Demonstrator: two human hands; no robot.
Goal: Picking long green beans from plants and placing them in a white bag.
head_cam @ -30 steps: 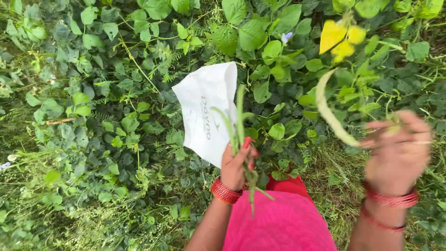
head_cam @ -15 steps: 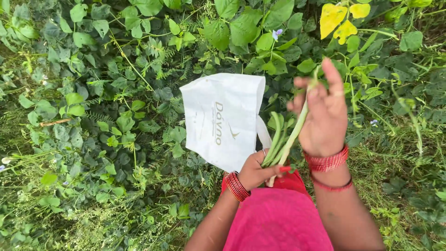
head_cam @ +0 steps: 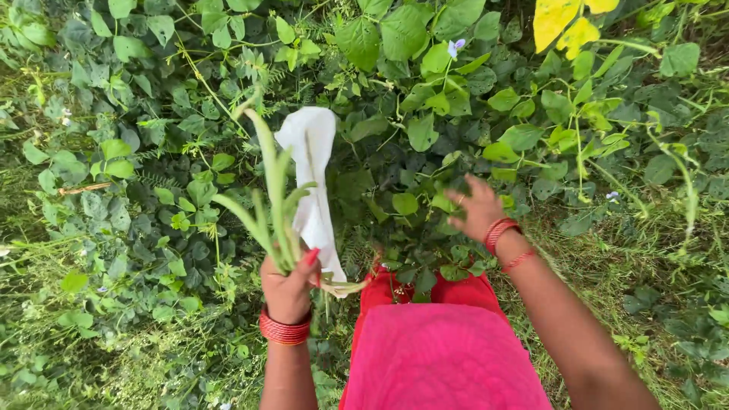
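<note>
Gripping tight, the left hand (head_cam: 288, 285) has its fingers clamped around a bunch of long, slim green bean pods (head_cam: 269, 205), and pinched in that same fist is a white plastic carrier bag (head_cam: 313, 182). The pods fan upward and a little leftward from the fist, their tips spreading apart over the leaves. The bag stands up just right of the pods, touching them at the base, folded narrow and limp, its top curling over.

Across on the other side, the right hand (head_cam: 477, 209) is down in the dense green leafy vine plants (head_cam: 395, 114), fingers spread apart and holding nothing, the palm half buried among the leaves. Red bangles (head_cam: 500, 231) sit on that wrist, and a matching stack of red bangles (head_cam: 285, 330) rings the left wrist.

Low in the middle, bright pink cloth (head_cam: 444, 357) fills the space between the two forearms. A pale purple flower (head_cam: 456, 47) shows up top, with yellow leaves (head_cam: 566, 23) near the upper right corner. Thin grass (head_cam: 99, 364) runs along the lower left.
</note>
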